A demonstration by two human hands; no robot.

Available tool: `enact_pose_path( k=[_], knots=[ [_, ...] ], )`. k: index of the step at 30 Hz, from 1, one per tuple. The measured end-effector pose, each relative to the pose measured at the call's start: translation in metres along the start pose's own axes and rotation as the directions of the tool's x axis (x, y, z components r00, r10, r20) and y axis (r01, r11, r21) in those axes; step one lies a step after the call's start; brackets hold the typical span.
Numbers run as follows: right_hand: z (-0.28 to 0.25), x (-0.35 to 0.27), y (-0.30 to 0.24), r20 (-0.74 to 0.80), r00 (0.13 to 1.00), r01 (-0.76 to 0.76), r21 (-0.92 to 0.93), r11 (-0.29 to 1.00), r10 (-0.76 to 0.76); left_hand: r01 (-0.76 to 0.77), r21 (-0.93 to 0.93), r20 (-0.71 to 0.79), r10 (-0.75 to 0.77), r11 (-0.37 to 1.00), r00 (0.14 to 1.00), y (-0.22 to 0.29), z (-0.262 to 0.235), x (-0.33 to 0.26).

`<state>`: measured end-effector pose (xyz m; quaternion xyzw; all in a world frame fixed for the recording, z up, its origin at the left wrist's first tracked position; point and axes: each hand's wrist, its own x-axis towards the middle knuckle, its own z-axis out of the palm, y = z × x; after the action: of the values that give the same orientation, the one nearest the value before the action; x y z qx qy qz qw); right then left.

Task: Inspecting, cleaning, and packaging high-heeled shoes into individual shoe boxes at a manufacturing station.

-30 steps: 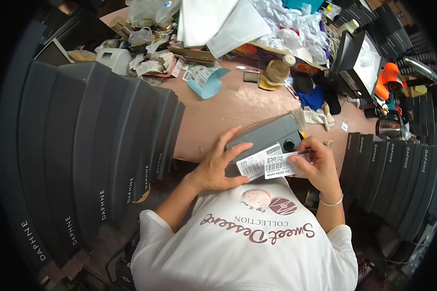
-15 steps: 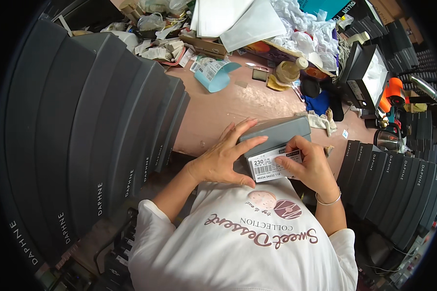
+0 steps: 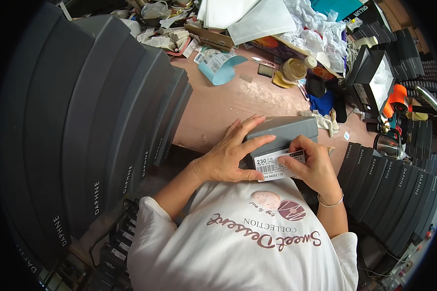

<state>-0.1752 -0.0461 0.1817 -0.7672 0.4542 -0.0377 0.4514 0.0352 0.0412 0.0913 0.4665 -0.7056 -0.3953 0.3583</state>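
Both hands on the one piece here, a grey shoebox point(image 3: 289, 128) tilted at the near edge of the bench point(image 3: 213, 109)! The left hand point(image 3: 226, 155) is spread wide against the box's left side, fingers splayed toward the lid, thumb well apart from them, down by the lower-left corner of a white barcode label point(image 3: 268, 167). Over on the other side, the right hand point(image 3: 313, 162) has its thumb laid on the label's face and its fingers curled in at the upper edge; whether they pinch it from behind, I cannot tell. The label sits right at the box's near end, between the two hands.

Beyond the left hand, a curled pale-blue label sheet point(image 3: 223, 70). Past the right hand, an off-white cloth point(image 3: 324, 121), then a blue cloth point(image 3: 321, 103) and a squat glue-coloured bottle point(image 3: 294, 69). And flanking the lot: tall dark-grey boxes point(image 3: 102, 97) left of the left hand, another row of grey boxes point(image 3: 391, 194) right of the right!
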Motion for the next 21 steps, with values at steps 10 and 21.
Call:
enact_pose_path(
  k=[10,21],
  knots=[
    [0.005,-0.001,0.000,-0.029,0.999,0.022,-0.028,0.999,-0.023,-0.026,-0.013,-0.036,0.026,1.000,0.999,-0.003,0.004,0.000],
    [0.017,-0.008,-0.001,-0.132,0.984,0.091,-0.178,0.980,-0.116,0.019,-0.003,-0.028,-0.019,1.000,0.999,0.002,0.003,-0.001]
  ],
)
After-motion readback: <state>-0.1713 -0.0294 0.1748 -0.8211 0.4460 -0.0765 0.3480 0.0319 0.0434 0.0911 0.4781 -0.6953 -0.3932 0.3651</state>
